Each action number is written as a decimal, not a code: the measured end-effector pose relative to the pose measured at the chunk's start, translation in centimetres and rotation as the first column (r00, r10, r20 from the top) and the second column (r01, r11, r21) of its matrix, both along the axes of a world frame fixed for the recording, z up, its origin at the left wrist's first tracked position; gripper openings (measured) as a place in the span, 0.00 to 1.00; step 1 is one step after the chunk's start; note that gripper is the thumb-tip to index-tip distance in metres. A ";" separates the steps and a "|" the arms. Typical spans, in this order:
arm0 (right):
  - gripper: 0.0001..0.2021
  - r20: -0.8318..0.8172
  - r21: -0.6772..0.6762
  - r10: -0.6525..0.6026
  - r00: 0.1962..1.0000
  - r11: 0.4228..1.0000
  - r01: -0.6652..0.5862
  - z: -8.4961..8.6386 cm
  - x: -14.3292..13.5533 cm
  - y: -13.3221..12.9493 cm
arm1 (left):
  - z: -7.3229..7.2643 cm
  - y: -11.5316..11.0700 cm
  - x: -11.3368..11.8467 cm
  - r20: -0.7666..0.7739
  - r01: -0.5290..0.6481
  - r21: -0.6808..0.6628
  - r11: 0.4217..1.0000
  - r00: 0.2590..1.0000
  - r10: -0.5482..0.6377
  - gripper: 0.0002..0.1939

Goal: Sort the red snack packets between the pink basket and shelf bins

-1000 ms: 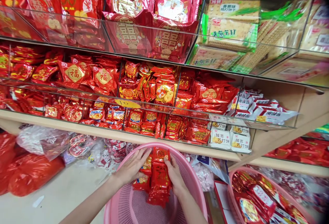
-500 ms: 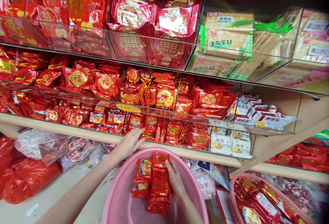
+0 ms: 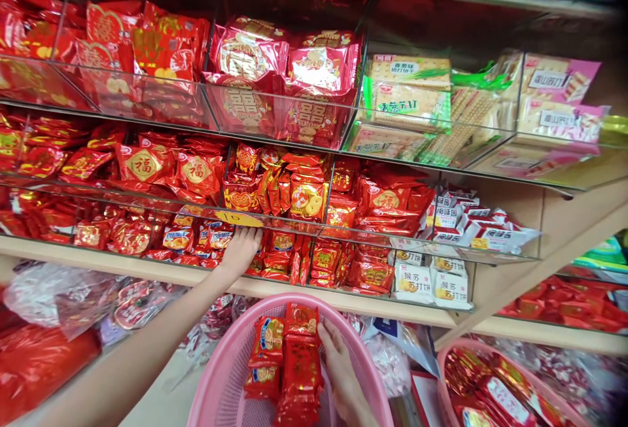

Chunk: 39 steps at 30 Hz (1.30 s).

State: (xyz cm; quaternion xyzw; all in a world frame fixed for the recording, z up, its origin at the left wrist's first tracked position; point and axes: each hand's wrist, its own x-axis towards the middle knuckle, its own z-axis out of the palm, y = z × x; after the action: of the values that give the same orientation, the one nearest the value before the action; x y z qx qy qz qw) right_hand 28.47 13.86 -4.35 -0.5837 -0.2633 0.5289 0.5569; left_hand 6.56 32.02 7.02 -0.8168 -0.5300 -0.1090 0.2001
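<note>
My left hand reaches to the lower shelf, its fingers stretched out at the front of a compartment of small red snack packets, just under a yellow price tag. Its fingertips are partly hidden near the tag, and I see nothing held. My right hand is inside a pink plastic basket, fingers extended along the right side of a stack of red packets. It looks to touch them without a closed grip. Red packets with blue-and-white labels lie left of that stack.
Clear panels divide the shelves of red packets. White cracker packets stand at the lower right, green-edged crackers above. A second pink basket with packets sits at right. Plastic bags lie under the shelf at left.
My left hand has moved up and forward from above the basket rim to the shelf compartment. My right hand has loosened slightly from the red packets. The view has tilted up.
</note>
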 end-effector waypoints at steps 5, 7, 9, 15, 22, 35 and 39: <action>0.25 -0.023 -0.014 -0.001 1.000 1.000 0.000 0.7 0.3 -0.3 | 0.1 0.0 0.1 -0.039 -0.019 0.055 0.998 0.999 0.021 0.22; 0.25 -0.025 -0.008 0.001 1.000 1.000 -0.001 1.0 0.4 -0.4 | 0.3 -0.1 0.0 -0.056 -0.012 0.055 0.998 0.998 0.015 0.20; 0.25 -0.024 -0.015 0.000 1.000 1.000 -0.001 1.1 0.4 -0.5 | 0.5 -0.2 -0.1 -0.069 0.001 0.048 0.999 0.998 0.002 0.19; 0.28 0.000 -0.033 -0.015 1.000 0.999 0.015 1.7 0.3 -0.6 | 1.5 -1.0 -0.7 -0.056 0.063 -0.017 0.998 0.996 -0.063 0.17; 0.27 0.063 0.059 -0.032 0.997 0.998 0.028 2.8 0.2 -0.4 | 3.0 -3.4 -1.5 0.121 0.140 -0.146 0.979 0.985 -0.123 0.14; 0.24 -0.153 0.237 0.191 0.970 0.960 -0.152 8.9 -3.7 -0.8 | 3.8 -8.6 1.2 0.735 0.676 -0.568 0.470 0.673 -0.080 0.14; 0.22 -0.232 0.235 0.294 0.927 0.942 -0.240 9.3 -4.1 -0.8 | 3.0 -9.5 2.3 0.790 0.744 -0.550 0.380 0.611 -0.054 0.17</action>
State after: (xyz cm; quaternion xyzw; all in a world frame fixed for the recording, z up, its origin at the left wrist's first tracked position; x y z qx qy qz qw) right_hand 24.39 13.05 4.91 -0.4068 -0.3166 0.6434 0.5659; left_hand 8.85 22.57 10.03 -0.8144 -0.3059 -0.1634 -0.4652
